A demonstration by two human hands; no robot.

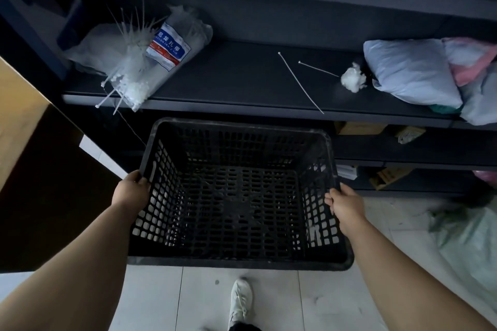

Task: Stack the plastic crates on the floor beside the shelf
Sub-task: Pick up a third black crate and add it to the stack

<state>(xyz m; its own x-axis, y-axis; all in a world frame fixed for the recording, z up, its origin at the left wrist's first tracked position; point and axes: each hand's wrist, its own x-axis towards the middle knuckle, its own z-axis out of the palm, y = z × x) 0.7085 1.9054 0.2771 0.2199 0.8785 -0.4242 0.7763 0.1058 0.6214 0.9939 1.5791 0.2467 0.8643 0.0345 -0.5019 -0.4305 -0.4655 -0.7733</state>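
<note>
Down at the bottom, a white shoe (240,301) stands on the pale floor tiles (322,301). Above it, the left hand (131,191) and right hand (346,205) each curl their fingers tight around a side rim of an empty black crate (236,255), held before the dark shelf (242,103). Farther back, a bag of cable ties (161,58) lies on the shelf.

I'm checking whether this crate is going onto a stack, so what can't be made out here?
- Below the crate: its own mesh hides whether it is resting on anything; head view.
- Fingers of the left hand and right hand: curled over the rim, tips hidden.
- Lower shelf: too dark and small to identify contents.
- Other crates: none in frame.
</note>
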